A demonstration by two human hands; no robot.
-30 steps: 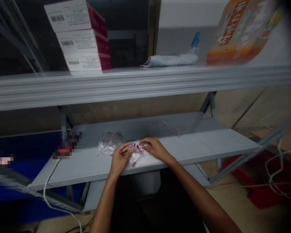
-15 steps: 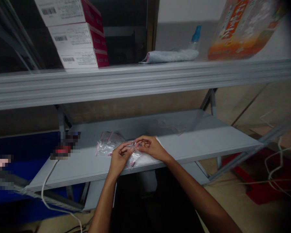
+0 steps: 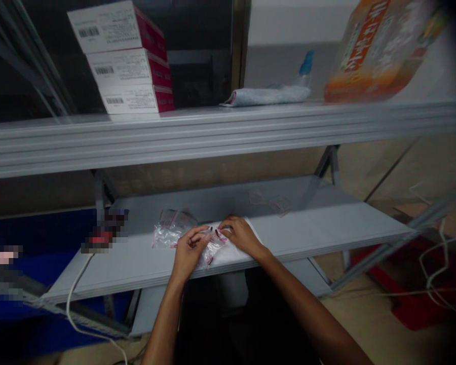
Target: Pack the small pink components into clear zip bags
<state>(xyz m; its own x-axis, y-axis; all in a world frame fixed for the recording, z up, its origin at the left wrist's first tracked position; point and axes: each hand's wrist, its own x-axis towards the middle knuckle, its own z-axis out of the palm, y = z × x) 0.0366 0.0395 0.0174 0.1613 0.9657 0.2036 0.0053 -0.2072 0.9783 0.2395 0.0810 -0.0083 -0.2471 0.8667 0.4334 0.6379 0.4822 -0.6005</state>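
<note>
My left hand (image 3: 190,248) and my right hand (image 3: 241,235) pinch a small clear plastic bag (image 3: 215,244) from either side, just above the shelf's front edge. Small dark items with red marks show in and around the bag, too small to name. Under my right hand lies a white sheet (image 3: 237,251). A crumpled clear zip bag (image 3: 169,234) with red-marked edges lies touching my left hand's far side. Farther back, a flat clear bag (image 3: 270,201) rests on the shelf.
The grey metal shelf (image 3: 307,228) has a thick upper shelf (image 3: 213,137) above it, holding stacked white-and-crimson boxes (image 3: 125,68), a rolled grey cloth (image 3: 266,96) and an orange package (image 3: 380,53). A white cable (image 3: 74,299) hangs at left; a blue bin (image 3: 34,238) stands beyond.
My fingertips have eased slightly apart over the small bag, showing more of the dark items between them. The view has shifted a little.
</note>
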